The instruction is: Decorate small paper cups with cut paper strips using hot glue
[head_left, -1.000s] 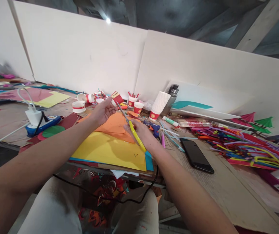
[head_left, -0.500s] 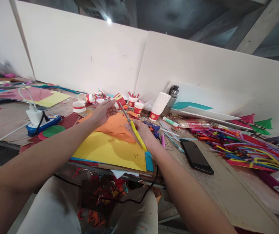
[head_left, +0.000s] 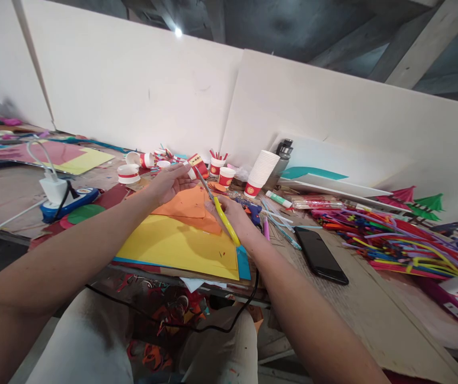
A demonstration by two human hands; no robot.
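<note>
Above the orange paper (head_left: 184, 204), my left hand (head_left: 171, 182) holds a red and white paper cup piece (head_left: 197, 166) with a yellow band. My right hand (head_left: 231, 213) is closed on scissors with yellow handles (head_left: 225, 220). The scissors' blades point up and left, their tips at the cup piece. Whether the tips touch the paper is too small to tell. Yellow sheets (head_left: 181, 248) lie below both hands, over a blue sheet (head_left: 243, 262).
Behind stand red and white cups (head_left: 226, 176), a tall cup stack (head_left: 261, 173) and a bottle (head_left: 280, 162). A phone (head_left: 320, 255) and colourful pipe cleaners (head_left: 400, 242) lie right. A blue power strip (head_left: 71, 204) sits left, its white cable hanging over the edge.
The whole view has shifted very slightly. Both hands keep nearly the same places, with the cup piece and scissors still held.
</note>
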